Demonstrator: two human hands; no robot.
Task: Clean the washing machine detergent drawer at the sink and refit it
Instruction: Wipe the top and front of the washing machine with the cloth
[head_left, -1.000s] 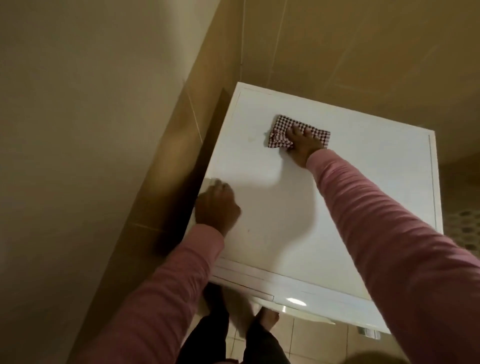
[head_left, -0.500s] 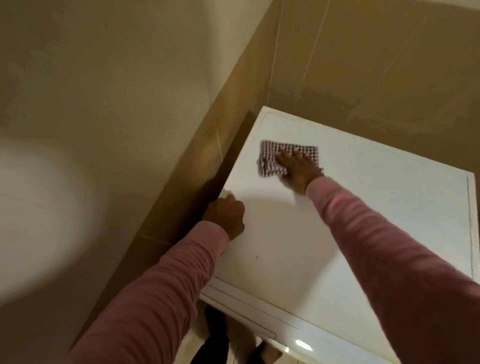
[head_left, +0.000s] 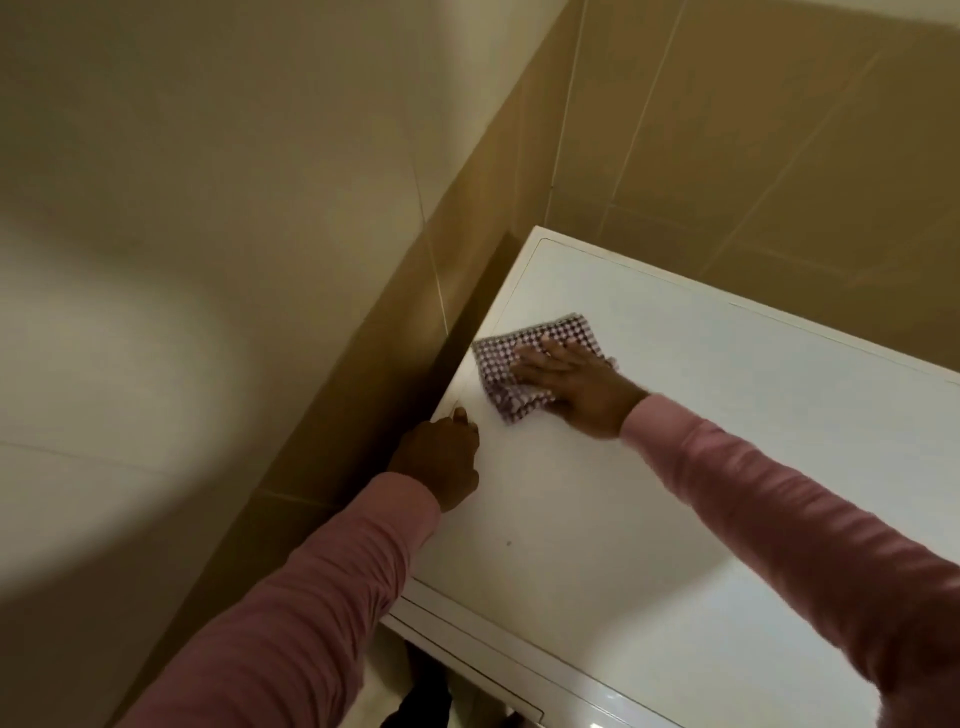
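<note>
Cloth (head_left: 511, 358) under flat right hand (head_left: 576, 382), grip wide; left hand (head_left: 441, 462) curled at machine (head_left: 623, 519) edge, hold unclear.

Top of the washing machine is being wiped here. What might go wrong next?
1. The cloth under the right hand lies close to the left edge of the machine; a sweep leftward may push it into the dark gap by the wall.
2. The small dark speck nearer the front lies well away from the cloth and may be missed.
</note>
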